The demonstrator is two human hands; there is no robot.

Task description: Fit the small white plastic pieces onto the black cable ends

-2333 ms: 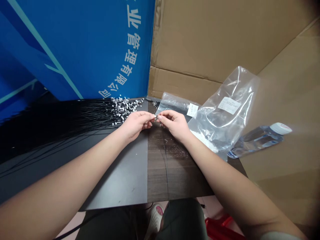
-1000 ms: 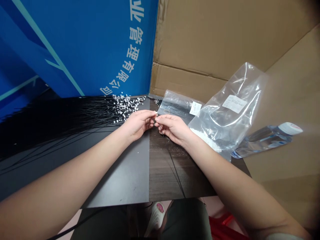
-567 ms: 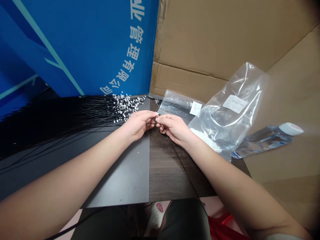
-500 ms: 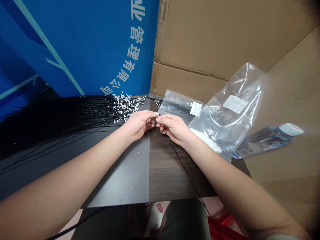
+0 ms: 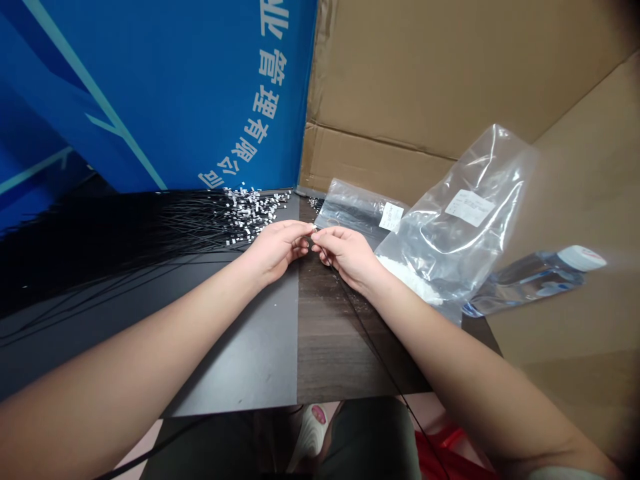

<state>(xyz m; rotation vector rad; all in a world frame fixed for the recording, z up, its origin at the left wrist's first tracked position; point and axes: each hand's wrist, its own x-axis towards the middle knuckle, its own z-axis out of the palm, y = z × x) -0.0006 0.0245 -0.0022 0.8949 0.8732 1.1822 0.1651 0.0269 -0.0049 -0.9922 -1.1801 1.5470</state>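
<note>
My left hand (image 5: 283, 250) is closed in a pinch on a tiny white connector (image 5: 313, 227) at the middle of the view. Facing it, my right hand (image 5: 345, 253) pinches a thin black wire (image 5: 367, 333) close to that connector. From my right fingers the wire trails down across the table's front edge. The fingertips of both hands almost meet, and they hide how wire and connector join. Left of my hands lies a large bundle of black wires (image 5: 185, 223), many with white connectors (image 5: 250, 210) on their ends.
A small clear bag (image 5: 345, 207) with a label lies behind my hands. To the right, a larger clear bag (image 5: 450, 233) holds small white pieces (image 5: 410, 280). Beyond it a water bottle (image 5: 535, 280) lies tilted. Cardboard (image 5: 400, 80) and a blue panel (image 5: 200, 87) stand behind the table.
Both hands stay almost in place, fingertips still together at the connector. The whole view has shifted very slightly.
</note>
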